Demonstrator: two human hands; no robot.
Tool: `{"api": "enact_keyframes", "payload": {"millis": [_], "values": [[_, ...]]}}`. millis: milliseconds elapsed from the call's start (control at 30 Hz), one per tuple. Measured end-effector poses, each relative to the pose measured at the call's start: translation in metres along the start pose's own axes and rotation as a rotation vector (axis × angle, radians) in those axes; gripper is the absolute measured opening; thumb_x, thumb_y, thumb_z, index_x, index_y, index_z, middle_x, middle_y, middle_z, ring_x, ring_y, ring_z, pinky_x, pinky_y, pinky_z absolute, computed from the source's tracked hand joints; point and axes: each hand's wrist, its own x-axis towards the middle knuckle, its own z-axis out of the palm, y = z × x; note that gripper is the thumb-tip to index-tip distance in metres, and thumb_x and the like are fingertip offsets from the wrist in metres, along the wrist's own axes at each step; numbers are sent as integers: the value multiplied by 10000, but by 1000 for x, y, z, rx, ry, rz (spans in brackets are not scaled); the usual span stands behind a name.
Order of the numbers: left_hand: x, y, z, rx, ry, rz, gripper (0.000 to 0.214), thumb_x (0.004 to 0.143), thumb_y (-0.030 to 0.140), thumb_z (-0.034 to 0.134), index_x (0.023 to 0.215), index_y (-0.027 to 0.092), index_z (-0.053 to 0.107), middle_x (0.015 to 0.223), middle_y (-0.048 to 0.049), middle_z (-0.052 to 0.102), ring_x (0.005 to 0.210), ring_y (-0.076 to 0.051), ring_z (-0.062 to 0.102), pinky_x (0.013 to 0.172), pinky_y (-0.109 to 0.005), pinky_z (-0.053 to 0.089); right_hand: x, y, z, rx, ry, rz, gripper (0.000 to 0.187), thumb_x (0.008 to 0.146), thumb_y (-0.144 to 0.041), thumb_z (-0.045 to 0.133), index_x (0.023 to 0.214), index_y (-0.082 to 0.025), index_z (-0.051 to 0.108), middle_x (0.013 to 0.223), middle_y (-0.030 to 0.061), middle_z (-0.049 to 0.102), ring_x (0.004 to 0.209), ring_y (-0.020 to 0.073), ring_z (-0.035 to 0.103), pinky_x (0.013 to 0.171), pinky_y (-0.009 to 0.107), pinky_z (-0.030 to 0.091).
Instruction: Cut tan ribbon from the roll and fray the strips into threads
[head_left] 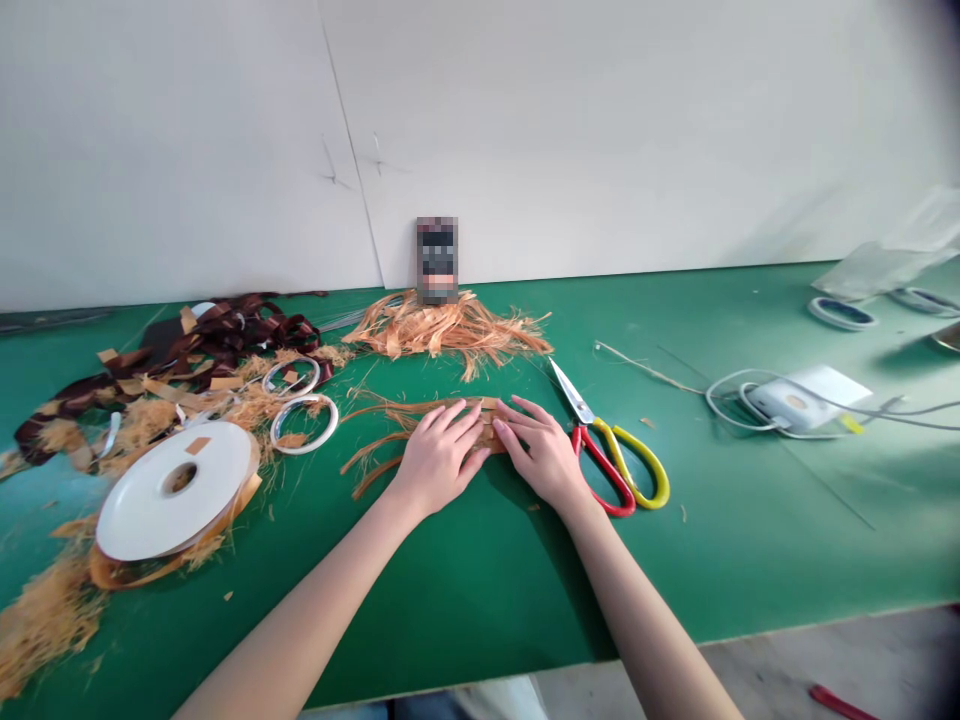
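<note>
Several brown ribbon strips (401, 407) with frayed left ends lie side by side on the green table. My left hand (441, 452) rests flat over them, fingers spread. From the other side, my right hand (541, 448) lies on their right part with its fingers stretched out, close to my left fingertips. Both palms cover much of the strips, so their right ends are mostly hidden. Just right of my right hand are scissors (592, 424) with one red and one yellow handle, blades pointing away from me.
A white ribbon spool (142, 500) lies at left near two white tape rings (305, 424), dark brown ribbon (262, 330) and frayed fibres (49, 625). Behind the strips sits a pile of frayed ribbon pieces (442, 330) below a pixelated upright object (437, 260). At right is a white device (810, 398) with cables.
</note>
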Motion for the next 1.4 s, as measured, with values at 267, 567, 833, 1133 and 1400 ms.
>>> {"api": "enact_keyframes", "payload": {"millis": [267,567,833,1133,1400], "values": [[-1,0,-2,4,4,-24,360,942,329,429,1205,172,618,1309,-82,593,1256,-250,504,1072,-456,359,0,-2,-2,59,-2,5,351,950,-345,426,1151,-212,681,1268,44,625,1287,247,468,1066,449,399],[-10,14,5,24,-33,-74,447,957,365,384,1312,128,518,1371,-97,535,1307,-255,445,1065,-432,384,0,-2,-2,41,-50,-7,373,962,-339,396,1159,-193,677,1277,50,613,1321,255,428,1079,457,391],[-10,10,-5,79,44,-144,388,958,311,381,1201,114,611,1323,-119,579,1239,-273,513,1029,-450,411,-1,-2,-1,64,-29,-2,381,965,-346,391,1167,-189,673,1219,40,655,1318,248,433,1086,436,397],[-19,43,1,59,45,-193,376,948,302,390,1182,122,624,1272,-118,619,1219,-299,528,981,-471,447,-1,-2,-3,18,-49,-6,382,967,-354,376,1126,-226,698,1278,21,614,1326,260,417,1068,452,402],[-17,40,0,81,68,-193,384,946,297,389,1208,120,607,1306,-132,591,1240,-291,510,1031,-478,406,0,-4,-4,47,-117,-34,418,974,-360,347,1296,-212,568,1306,23,600,1346,256,383,1078,455,366]]}}
